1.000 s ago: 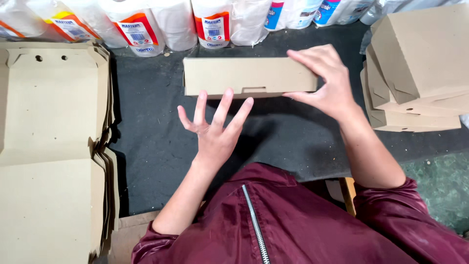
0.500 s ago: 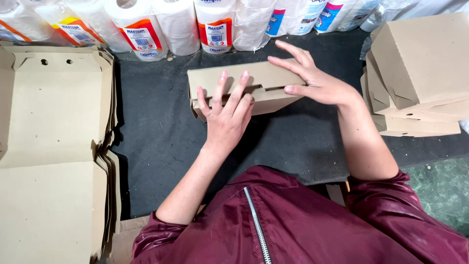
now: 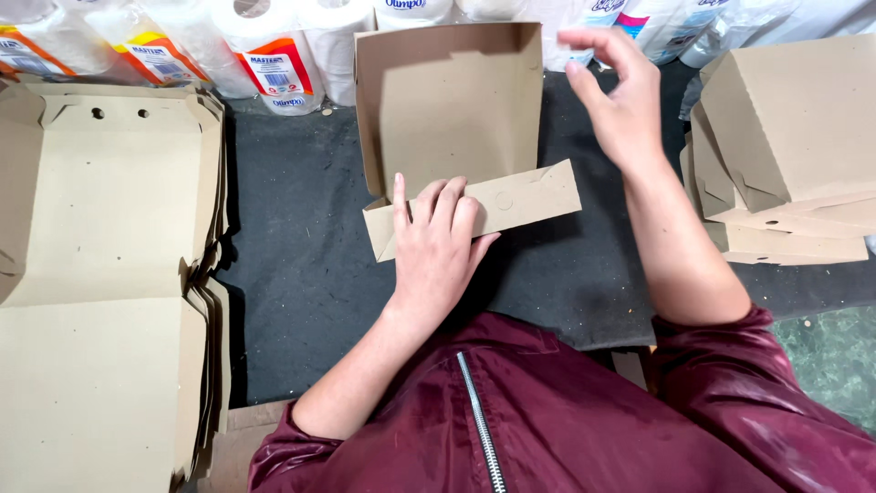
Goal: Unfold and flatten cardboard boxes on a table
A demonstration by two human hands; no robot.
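A brown cardboard box lies open in the middle of the black mat, its lid standing up towards the back. My left hand presses flat on the box's front flap, fingers together. My right hand hovers above the box's right edge, fingers apart, holding nothing.
A stack of flat, unfolded box blanks covers the left side. Several folded boxes are piled at the right. Wrapped paper rolls line the back edge. A green floor shows at lower right.
The box was shut and lying flat a second ago; now its lid stands open. My left hand moved onto the front flap, and my right hand lifted off the box.
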